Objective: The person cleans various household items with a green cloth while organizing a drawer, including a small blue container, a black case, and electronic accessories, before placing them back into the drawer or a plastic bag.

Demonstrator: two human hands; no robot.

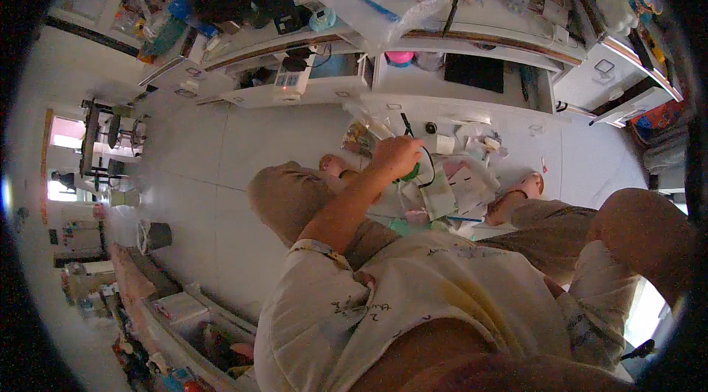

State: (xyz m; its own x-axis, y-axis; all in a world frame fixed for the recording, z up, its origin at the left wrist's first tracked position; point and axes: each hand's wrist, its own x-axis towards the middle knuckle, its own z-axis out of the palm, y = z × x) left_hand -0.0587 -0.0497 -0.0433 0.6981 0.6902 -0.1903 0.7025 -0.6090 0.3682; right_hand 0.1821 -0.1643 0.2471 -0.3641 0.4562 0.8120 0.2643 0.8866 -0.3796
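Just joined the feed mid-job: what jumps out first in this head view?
The left hand at the centre, closed around something green with a black cable looping off it, above a heap of papers and small packets on the pale floor between the person's knees. Behind it runs a white desk, its top crowded with bottles, cables and gadgets. The right hand is out of view; only a bent arm shows at right.
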